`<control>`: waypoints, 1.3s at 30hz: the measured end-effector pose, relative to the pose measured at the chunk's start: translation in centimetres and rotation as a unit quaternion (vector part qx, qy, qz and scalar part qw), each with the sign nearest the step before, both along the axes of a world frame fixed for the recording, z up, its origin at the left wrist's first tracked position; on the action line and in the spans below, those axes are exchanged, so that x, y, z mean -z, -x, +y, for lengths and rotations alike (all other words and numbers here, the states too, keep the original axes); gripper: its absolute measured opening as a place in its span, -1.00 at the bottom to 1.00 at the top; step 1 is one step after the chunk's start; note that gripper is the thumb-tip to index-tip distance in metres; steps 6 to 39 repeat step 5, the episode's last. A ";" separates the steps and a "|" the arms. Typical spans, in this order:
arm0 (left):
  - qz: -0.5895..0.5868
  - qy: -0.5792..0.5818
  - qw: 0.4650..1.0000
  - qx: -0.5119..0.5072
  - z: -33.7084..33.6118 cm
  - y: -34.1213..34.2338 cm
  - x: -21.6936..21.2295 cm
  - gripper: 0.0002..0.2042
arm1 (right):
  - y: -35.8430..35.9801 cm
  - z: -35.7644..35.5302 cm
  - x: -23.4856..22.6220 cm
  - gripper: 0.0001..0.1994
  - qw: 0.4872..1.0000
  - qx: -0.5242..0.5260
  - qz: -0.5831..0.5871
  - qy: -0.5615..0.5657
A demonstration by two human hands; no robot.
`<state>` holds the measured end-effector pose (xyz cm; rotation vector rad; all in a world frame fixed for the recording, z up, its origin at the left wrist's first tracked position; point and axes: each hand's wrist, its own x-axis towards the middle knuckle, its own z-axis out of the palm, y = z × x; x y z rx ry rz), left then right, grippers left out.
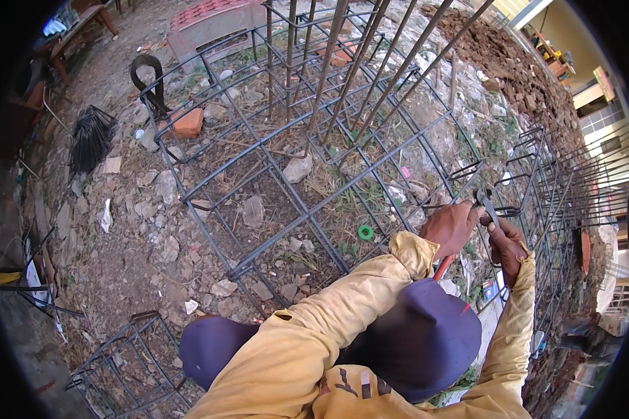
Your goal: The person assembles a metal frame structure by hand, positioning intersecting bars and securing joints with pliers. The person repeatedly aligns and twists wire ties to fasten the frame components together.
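Note:
Both of my hands meet at the right, by the bars of a steel rebar cage. My left hand (453, 228) is closed, and a red handle (442, 267) shows below it. My right hand (507, 248) is closed round a grey metal arm of what look like pincers (490, 206). Their dark head lies against the bars just beyond my fingers. The red handle seems to belong to the same tool, but my left hand hides the join. Just left of my hands spreads a flat grid of tied bars (304, 209), with upright rods (328, 77) rising from its far side.
More cages (538, 181) stand close on the right, and a small one (129, 363) lies at lower left. A green ring (365, 232), a broken brick (187, 124), a wire coil (150, 80), a wire bundle (91, 140) and a red crate (213, 28) lie around on rubble ground.

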<state>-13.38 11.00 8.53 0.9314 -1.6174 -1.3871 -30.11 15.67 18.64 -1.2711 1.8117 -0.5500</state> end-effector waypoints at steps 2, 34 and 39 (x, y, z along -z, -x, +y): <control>-0.054 0.036 0.998 -0.020 0.2 0.0 1.0 -0.63 | 2.2 -0.2 0.4 -0.72 0.984 -0.049 0.168 0.026; -0.068 0.046 0.997 0.009 -0.3 0.4 1.9 -0.61 | 6.4 0.7 -0.9 -0.70 0.980 -0.019 0.195 0.028; -0.068 0.046 0.997 0.009 -0.3 0.4 1.9 -0.61 | 6.4 0.7 -0.9 -0.70 0.980 -0.019 0.195 0.028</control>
